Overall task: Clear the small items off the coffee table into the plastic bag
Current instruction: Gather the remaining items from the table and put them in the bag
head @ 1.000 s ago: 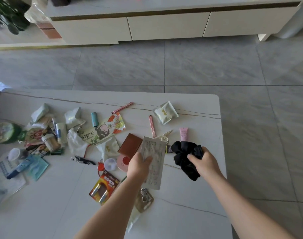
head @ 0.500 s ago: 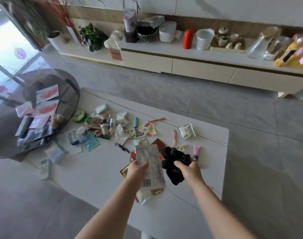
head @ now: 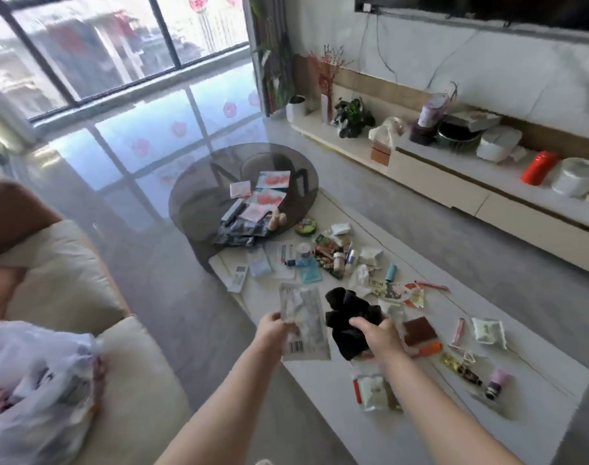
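1. Gripping a clear packet (head: 303, 322), the left hand (head: 273, 330) has its fingers closed on the packet's edge.
2. The right hand (head: 378, 337) clutches a black scrunchie (head: 350, 317).
3. Both hang over the table's (head: 454, 414) near edge.
4. The bag (head: 34, 377) lies on the sofa (head: 138, 380) (well left); clutter (head: 336, 260) covers the table.

We see a white tabletop (head: 403, 427) with many small things on it: a blue tube (head: 391, 272), a brown card (head: 420, 330), a white packet (head: 488, 332).
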{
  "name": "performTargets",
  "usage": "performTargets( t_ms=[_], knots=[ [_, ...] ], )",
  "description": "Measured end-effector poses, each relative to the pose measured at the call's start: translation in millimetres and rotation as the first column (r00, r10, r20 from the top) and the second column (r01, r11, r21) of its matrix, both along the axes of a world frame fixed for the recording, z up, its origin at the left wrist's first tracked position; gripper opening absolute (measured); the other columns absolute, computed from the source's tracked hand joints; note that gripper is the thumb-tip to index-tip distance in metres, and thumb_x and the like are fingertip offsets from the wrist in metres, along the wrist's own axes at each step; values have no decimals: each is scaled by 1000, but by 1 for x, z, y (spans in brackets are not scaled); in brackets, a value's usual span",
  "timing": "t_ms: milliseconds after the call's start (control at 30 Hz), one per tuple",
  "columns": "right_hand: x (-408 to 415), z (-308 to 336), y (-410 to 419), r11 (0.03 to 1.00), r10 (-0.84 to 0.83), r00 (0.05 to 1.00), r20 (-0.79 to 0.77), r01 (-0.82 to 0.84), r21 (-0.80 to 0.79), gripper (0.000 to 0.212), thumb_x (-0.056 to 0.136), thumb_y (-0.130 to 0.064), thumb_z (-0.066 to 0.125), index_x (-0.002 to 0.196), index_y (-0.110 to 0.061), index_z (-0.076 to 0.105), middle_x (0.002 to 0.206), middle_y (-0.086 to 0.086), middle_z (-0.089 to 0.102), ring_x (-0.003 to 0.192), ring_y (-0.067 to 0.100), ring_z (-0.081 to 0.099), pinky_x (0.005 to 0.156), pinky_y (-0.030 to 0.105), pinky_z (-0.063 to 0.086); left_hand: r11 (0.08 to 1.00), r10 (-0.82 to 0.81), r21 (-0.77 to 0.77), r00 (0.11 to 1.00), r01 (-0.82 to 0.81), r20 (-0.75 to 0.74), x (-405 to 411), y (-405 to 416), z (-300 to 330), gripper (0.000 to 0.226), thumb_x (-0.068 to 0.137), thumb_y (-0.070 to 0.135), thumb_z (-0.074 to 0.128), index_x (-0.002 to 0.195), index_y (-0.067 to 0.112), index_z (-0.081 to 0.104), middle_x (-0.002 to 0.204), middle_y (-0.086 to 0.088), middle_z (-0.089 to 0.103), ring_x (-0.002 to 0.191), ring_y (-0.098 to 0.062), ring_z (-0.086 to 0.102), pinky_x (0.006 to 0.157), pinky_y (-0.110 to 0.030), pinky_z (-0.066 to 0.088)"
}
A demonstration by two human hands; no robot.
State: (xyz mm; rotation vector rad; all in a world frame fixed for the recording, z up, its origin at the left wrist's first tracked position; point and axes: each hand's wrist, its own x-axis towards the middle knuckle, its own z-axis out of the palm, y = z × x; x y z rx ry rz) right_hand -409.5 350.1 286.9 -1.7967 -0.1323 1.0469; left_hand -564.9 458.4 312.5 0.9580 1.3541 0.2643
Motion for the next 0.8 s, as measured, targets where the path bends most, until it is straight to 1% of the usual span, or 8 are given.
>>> performTargets(
  t_ms=[67,167,267,433,533,633,733,800],
  knots=[
    [-32,12,32,998,52,999,2,-52,34,8,81,-9,68,86,-12,62,77,1,64,74,20,63,64,29,51,998,64,20,998,-64,23,-42,22,8,37,75,-20,50,109,-10,63,94,-24,65,85,-36,62,84,-50,51],
    [-84,24,76,987,144,989,-19,-142,75,15,82,-5,67,96,-4,62,83,10,66,82,29,65,76,42,56,984,169,47,984,-172,61,-107,49,19,37,81,-16,55,118,-11,58,110,-30,64,94,-39,62,92,-55,50],
    [-137,31,117,958,269,963,-38,-263,116,20,82,-4,67,100,-6,57,91,13,65,83,30,65,71,41,57,945,311,69,944,-319,112,-171,71,27,34,88,-9,55,121,-14,53,109,-28,62,90,-38,60,94,-55,47],
    [-224,36,171,871,480,878,4,-477,120,15,82,-3,67,91,-11,58,84,9,66,77,24,65,79,45,55,839,521,91,840,-537,150,-266,91,33,22,96,3,51,113,-9,56,95,-23,60,73,-30,59,70,-40,50],
    [-274,41,200,795,594,803,47,-595,116,16,81,-2,68,93,-5,58,81,9,64,72,23,63,71,41,54,769,623,72,769,-636,143,-315,96,35,11,96,6,51,96,5,62,79,-11,62,60,-22,62,51,-28,51],
    [-316,47,226,719,681,729,72,-684,119,23,80,-3,68,99,-2,55,88,14,64,82,29,64,69,40,54,692,706,69,694,-718,142,-355,103,31,16,95,2,50,108,1,61,81,-13,63,69,-27,60,67,-35,50],
    [-351,47,251,634,762,644,67,-764,121,20,79,-3,67,95,-1,54,86,16,63,76,28,65,60,35,54,608,786,34,607,-793,120,-387,109,26,16,94,-1,51,107,2,59,80,-14,65,68,-27,62,62,-35,53],
    [-372,45,270,589,799,599,54,-797,132,19,80,-2,66,94,1,54,85,17,62,76,30,65,64,39,55,542,834,11,539,-840,112,-404,112,25,17,94,-3,49,108,-1,59,89,-20,66,76,-34,64,69,-43,55]
  ],
)
